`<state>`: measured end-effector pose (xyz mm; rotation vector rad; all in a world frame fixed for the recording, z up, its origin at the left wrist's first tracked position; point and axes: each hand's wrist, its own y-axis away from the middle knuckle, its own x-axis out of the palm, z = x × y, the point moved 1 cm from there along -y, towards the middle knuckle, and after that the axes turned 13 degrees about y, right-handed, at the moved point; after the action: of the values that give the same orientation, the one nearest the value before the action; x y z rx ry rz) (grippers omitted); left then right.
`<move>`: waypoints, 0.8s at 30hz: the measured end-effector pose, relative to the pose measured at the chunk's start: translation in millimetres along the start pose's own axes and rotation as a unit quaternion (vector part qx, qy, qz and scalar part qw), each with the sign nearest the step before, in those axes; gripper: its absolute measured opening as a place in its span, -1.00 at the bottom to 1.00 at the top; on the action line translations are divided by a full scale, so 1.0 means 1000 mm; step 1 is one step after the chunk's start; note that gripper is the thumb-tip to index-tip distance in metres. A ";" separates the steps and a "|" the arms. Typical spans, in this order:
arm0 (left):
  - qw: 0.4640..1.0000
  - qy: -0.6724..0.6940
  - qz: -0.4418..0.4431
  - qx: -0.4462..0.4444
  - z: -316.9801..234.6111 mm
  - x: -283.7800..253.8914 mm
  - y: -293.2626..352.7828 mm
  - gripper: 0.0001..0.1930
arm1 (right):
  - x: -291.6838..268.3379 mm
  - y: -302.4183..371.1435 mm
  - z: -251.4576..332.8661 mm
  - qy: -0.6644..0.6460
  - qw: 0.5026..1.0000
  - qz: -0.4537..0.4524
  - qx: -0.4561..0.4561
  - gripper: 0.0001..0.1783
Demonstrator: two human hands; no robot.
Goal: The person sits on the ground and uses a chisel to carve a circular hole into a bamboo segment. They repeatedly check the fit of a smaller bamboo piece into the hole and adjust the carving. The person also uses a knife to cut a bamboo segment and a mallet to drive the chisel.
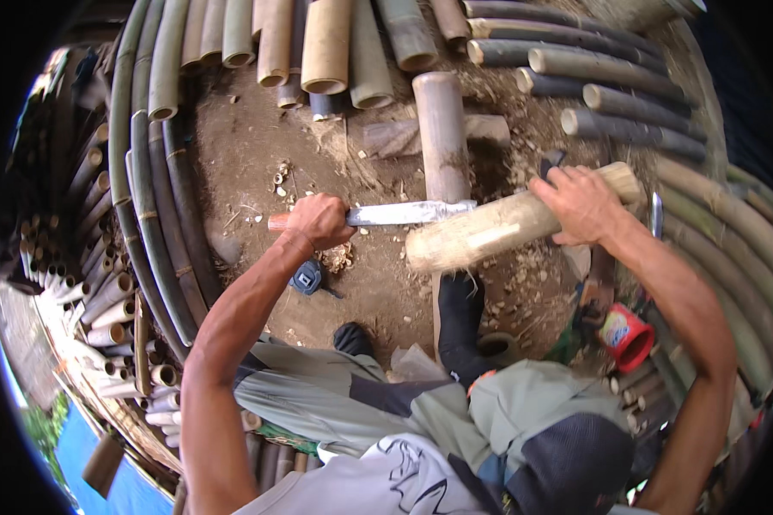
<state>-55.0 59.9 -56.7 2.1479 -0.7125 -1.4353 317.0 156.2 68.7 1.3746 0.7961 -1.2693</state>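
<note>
My left hand [319,221] is closed round the wooden handle of a machete [395,213]. Its long blade points right and crosses the near part of a thick bamboo piece [442,137]. That piece appears to rest across a short log [393,137] on the ground. In my right hand [580,204] is a pale, rough wooden club [481,232], gripped toward its right end. The club's frayed left end is close to the blade in the picture; whether they touch, I cannot tell.
Bamboo tubes [326,47] line the far side, with more stacked left and right. A blue tape measure [307,276] lies near my left forearm. At right sits a red container [627,336]. Wood chips litter the dirt floor [232,154]. My dark-shod foot [461,313] is below the club.
</note>
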 end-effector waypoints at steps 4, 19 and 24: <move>0.999 0.010 0.014 -0.046 0.020 0.001 0.024 -0.74 | -0.034 -0.021 0.070 -0.118 0.993 0.003 -0.030 -0.33; 1.000 0.005 0.016 0.002 0.003 -0.007 -0.012 -0.72 | -0.009 -0.021 0.012 -0.001 0.990 0.137 -0.023 -0.43; 0.999 -0.003 0.037 0.018 0.005 -0.009 -0.009 -0.72 | -0.042 -0.007 0.065 -0.077 0.993 0.079 0.039 -0.27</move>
<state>-61.0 72.1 -58.3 2.1224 -0.8172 -1.4023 284.6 102.9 114.4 1.3541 0.5257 -1.2750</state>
